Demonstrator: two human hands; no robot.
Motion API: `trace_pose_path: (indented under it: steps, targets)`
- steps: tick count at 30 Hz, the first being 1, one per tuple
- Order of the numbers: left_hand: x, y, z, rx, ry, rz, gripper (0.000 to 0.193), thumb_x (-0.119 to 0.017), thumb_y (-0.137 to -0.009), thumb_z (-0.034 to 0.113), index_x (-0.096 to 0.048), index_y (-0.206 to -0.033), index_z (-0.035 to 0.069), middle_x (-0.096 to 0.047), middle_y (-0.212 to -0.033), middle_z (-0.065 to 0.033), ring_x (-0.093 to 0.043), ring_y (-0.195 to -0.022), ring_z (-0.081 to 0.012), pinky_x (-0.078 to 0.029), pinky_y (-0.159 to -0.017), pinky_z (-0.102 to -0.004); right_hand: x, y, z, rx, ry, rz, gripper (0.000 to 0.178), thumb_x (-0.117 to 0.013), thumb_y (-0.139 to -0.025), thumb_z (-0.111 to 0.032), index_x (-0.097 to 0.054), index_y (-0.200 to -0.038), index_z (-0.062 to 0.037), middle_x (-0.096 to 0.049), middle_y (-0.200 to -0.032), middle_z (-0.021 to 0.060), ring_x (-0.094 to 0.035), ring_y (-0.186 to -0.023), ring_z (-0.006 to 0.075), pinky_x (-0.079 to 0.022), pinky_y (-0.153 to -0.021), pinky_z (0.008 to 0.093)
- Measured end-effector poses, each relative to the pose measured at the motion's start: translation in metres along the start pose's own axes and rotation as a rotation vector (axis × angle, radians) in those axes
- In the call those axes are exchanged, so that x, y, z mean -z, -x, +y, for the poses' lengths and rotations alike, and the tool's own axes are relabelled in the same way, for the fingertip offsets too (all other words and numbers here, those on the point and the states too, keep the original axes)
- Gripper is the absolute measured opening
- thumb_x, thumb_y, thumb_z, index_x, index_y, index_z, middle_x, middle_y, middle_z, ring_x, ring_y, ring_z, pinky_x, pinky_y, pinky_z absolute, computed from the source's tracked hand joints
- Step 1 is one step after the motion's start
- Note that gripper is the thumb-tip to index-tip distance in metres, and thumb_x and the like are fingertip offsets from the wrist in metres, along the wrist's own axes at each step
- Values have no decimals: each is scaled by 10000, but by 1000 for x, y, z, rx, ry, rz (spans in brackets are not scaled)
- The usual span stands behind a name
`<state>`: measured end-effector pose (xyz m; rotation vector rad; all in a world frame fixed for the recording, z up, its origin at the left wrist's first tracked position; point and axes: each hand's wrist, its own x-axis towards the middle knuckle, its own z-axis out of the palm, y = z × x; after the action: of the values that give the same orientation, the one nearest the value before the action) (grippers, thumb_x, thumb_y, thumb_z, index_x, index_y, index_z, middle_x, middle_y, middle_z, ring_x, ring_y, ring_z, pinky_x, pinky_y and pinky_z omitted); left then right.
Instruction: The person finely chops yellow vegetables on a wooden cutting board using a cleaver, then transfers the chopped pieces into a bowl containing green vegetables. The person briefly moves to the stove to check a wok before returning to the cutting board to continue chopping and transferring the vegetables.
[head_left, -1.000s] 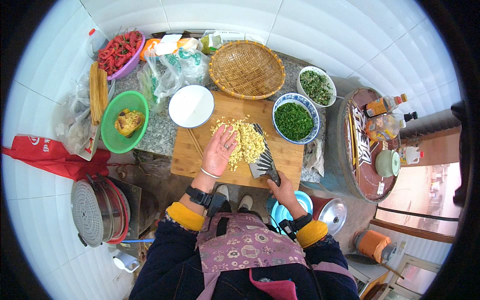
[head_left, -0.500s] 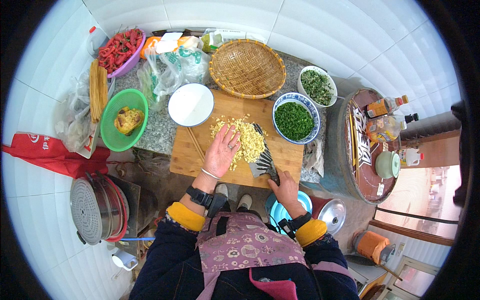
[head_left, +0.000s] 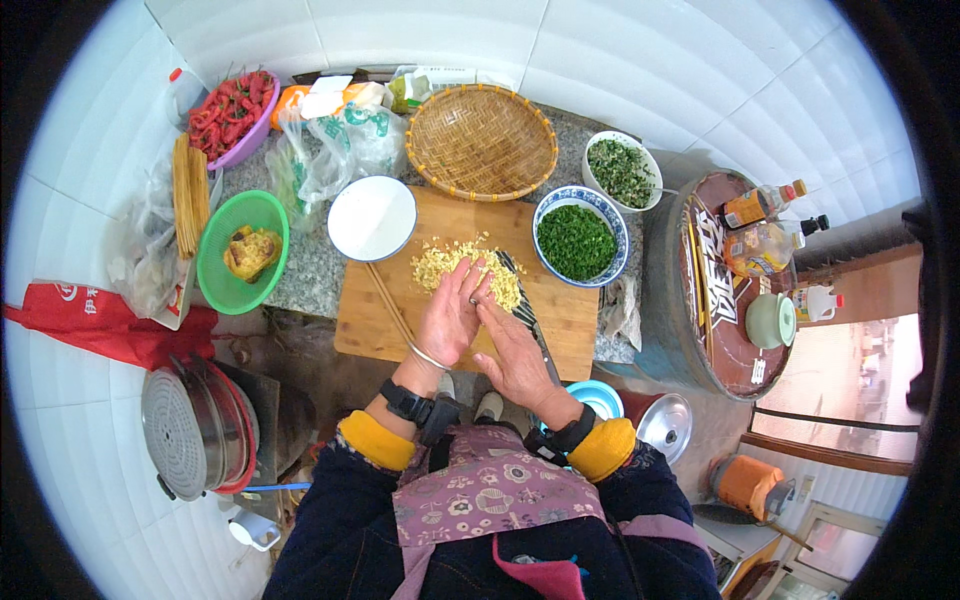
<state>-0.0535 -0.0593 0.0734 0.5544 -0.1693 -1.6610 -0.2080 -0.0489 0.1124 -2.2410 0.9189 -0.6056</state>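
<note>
A pile of chopped pale-yellow bits, perhaps ginger or garlic, lies on the wooden cutting board. Over its near edge is my left hand, palm partly turned up, fingers stretched out and a ring on one. My right hand reaches across flat, its fingertips against the left hand's fingers; it grips nothing. Partly hidden beside the right hand, a kitchen knife rests on the board with its dark handle toward me. A pair of chopsticks lies left of my left hand.
Behind the board stand a white plate, a woven basket and a blue-patterned bowl of chopped greens. A green colander is at left, a white bowl at back right. Bottles stand on a drum.
My right hand has let go of the knife handle and moved left to meet my left hand. The knife stays on the board. The whole view has shifted slightly.
</note>
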Motion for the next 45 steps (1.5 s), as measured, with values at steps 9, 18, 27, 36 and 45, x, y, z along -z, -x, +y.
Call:
trace_pose_path:
  steps: [9,18,27,36,45]
  targets:
    - [-30,-22,-8,35,-59,-130,641,-273,-1013,472,-197,-1488,49,-194,-1556,-141,-203,-1425,-281,-154,-1168,-400,15,-9,3,-54,141,45,693,-620,-853,-304,-357,-1397,35,-358,-1445,236,-353,-1336,384,-283,-1113,451]
    - [-74,-55,-41,157,-47,-146,640,-346,-1010,446,-225,-1468,15,-268,-1514,-137,-304,-1365,-240,-239,-1139,-390,53,-16,48,-79,108,213,642,-552,-906,-280,-338,-1397,75,-325,-1454,273,-318,-1352,414,-262,-1121,444]
    - [-83,-81,-54,123,-72,-117,757,-410,-986,476,-126,-1482,-21,-178,-1547,-144,-272,-1385,-264,-241,-1130,-401,94,-17,117,-259,187,293,488,-433,-976,-310,-454,-1354,-1,-436,-1417,191,-360,-1337,387,-233,-1117,490]
    - [-81,-79,-57,-21,-228,-141,573,-499,-981,300,-296,-1459,57,-314,-1494,-135,-401,-1320,-279,-350,-1070,-432,106,-6,134,-171,288,371,375,-456,-963,-217,-547,-1277,-34,-429,-1416,191,-383,-1320,366,-261,-1103,478]
    - [-34,-89,-81,-39,-669,297,445,-645,-889,189,-447,-1271,74,-557,-1167,-55,-559,-1034,-166,-463,-834,-325,96,30,173,-479,-36,600,368,-554,-889,-73,-527,-1239,37,-556,-991,181,-583,-891,297,-474,-804,389]
